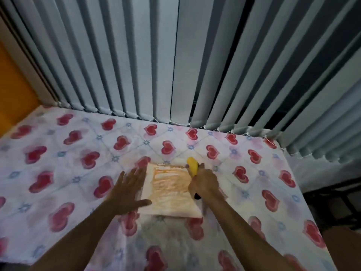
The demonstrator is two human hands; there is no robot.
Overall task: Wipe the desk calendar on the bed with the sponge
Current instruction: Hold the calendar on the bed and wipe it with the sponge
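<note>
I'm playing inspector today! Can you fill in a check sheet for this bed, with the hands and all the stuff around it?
Surface: bed covered by a white sheet printed with red hearts and small blue flowers.
Job's things: desk calendar lying flat on the bed, its binding at the far edge; yellow sponge at the calendar's far right corner.
Clutter: nothing seen.
Grippers: left hand spread flat, fingers open, along the calendar's left edge; right hand closed around the sponge.
Cables: nothing seen.
Surroundings: grey vertical blinds behind the bed, orange wall at far left, a dark frame beside the bed on the right, too dim to identify.
</note>
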